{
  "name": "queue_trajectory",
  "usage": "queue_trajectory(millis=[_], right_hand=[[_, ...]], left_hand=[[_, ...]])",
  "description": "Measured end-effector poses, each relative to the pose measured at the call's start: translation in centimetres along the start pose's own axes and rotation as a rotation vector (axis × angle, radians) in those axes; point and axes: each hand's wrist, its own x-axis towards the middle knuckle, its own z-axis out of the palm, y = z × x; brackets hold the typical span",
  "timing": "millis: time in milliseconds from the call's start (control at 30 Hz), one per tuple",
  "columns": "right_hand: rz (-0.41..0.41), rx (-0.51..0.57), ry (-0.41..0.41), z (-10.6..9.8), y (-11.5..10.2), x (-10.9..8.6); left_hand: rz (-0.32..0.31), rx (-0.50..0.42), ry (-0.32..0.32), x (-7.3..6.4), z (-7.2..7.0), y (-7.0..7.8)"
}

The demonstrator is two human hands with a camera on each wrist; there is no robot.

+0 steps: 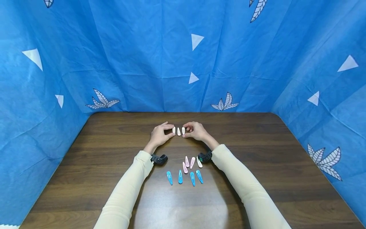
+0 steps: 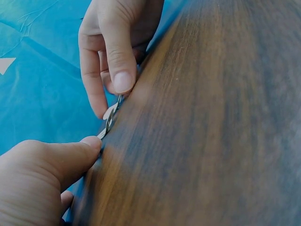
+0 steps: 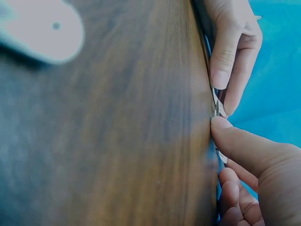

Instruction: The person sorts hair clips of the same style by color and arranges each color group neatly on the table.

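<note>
Near the far side of the table, my left hand (image 1: 160,134) pinches a white snap hair clip (image 1: 173,130) between thumb and fingers. Opposite it, my right hand (image 1: 196,131) has its thumb and index finger at the two ends of another white hair clip (image 1: 183,130), pinching it. Between these two lies a third white hair clip (image 1: 179,131), untouched. In both wrist views the thumbs face each other closely, and the clips show only edge-on, partly hidden by the fingers.
Closer to me lie several pink hair clips (image 1: 185,167), with a white hair clip (image 1: 199,162) beside them near the right wrist. Several blue hair clips (image 1: 180,177) form a loose row in front. A blue curtain (image 1: 177,57) borders the wooden table (image 1: 114,136).
</note>
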Motion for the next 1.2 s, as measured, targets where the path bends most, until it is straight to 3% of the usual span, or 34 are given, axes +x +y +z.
queue_trajectory(millis=[267, 600, 900, 1200], right_hand=[[0.009, 0.028, -0.042, -0.5, 0.2, 0.1], [0.023, 0.186, -0.14, -2.5, 0.4, -0.7], [-0.008, 0.21, -0.19, -3.6, 1.0, -3.7], [-0.024, 0.255, -0.23, -3.9, 1.4, -7.8]], left_hand=[[0.011, 0.009, 0.011, 0.0, 0.1, 0.0], [0.005, 0.008, 0.025, 0.2, 0.1, -0.2], [-0.011, 0.017, 0.017, 0.0, 0.0, -0.2], [0.001, 0.0, 0.017, 0.0, 0.1, -0.1]])
